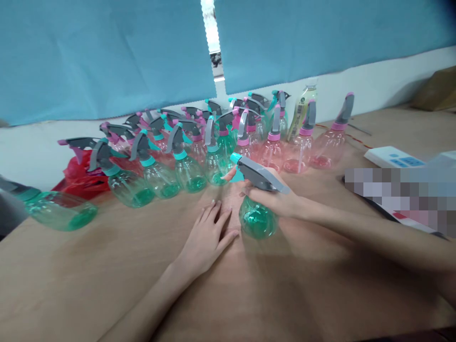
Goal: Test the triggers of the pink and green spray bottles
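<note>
A green spray bottle (258, 221) with a grey and turquoise spray head is in my right hand (269, 197), whose fingers wrap round its neck under the head. The nozzle points to the upper left. My left hand (204, 237) lies flat on the wooden table (213, 304), fingers spread, just left of that bottle and not touching it. Beyond my hands stand several green spray bottles (192, 175) in a row on the left and several pink ones (272, 154) on the right, with more crowded behind them.
A red plastic bag (85, 178) lies behind the left bottles. Another green bottle (60, 209) is at the far left. A tall labelled bottle (302, 111) stands at the back. To the right are a white device (394, 158), thin wires and a cardboard box (436, 90).
</note>
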`<action>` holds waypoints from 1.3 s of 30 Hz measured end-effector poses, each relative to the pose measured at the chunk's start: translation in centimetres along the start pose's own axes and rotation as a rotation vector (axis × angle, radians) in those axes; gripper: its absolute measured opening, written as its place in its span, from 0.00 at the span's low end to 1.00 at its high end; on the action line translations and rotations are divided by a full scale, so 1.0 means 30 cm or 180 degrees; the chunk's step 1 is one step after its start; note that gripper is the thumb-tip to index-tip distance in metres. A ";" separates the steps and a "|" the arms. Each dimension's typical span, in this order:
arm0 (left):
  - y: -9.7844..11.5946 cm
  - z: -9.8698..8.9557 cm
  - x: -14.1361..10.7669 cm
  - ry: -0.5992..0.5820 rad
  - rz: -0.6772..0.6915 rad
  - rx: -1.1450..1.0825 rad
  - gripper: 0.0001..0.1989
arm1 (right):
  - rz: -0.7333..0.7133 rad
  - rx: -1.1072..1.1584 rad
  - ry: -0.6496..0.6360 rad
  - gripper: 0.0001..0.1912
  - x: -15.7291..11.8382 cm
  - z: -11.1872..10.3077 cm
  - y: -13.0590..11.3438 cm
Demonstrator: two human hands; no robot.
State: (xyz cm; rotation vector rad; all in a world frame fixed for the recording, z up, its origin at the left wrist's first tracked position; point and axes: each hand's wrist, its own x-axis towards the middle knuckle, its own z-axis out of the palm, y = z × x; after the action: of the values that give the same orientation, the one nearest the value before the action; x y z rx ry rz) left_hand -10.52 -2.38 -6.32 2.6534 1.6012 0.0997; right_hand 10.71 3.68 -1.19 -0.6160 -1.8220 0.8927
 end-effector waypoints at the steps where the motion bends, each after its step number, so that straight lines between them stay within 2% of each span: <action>1: 0.000 0.000 0.000 -0.0004 0.0000 0.0003 0.32 | -0.0002 -0.0006 -0.0008 0.04 -0.001 0.000 0.001; 11: 0.003 -0.004 0.001 0.0016 -0.0002 0.0005 0.31 | -0.0075 0.0056 -0.0042 0.10 0.009 -0.005 -0.012; 25: 0.012 -0.013 0.001 -0.0069 -0.0023 0.0069 0.32 | -0.0158 0.0099 -0.0030 0.05 0.012 -0.004 -0.033; 28: 0.012 -0.012 0.002 -0.0043 -0.0031 0.0042 0.31 | -0.0173 0.0168 -0.0052 0.08 0.010 -0.004 -0.030; 34: 0.008 -0.007 -0.001 0.0010 -0.0022 -0.0005 0.30 | 0.0104 0.0145 0.0003 0.20 -0.004 0.003 -0.022; 39: 0.006 -0.007 -0.005 0.0022 -0.0037 -0.0076 0.30 | 0.0091 0.0169 0.0103 0.18 -0.011 0.009 -0.025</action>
State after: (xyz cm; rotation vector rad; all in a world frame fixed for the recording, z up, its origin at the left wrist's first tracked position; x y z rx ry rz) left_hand -10.46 -2.60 -6.09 2.6287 1.6070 0.1268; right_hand 10.58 2.89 -0.84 -0.6208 -1.7588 0.9421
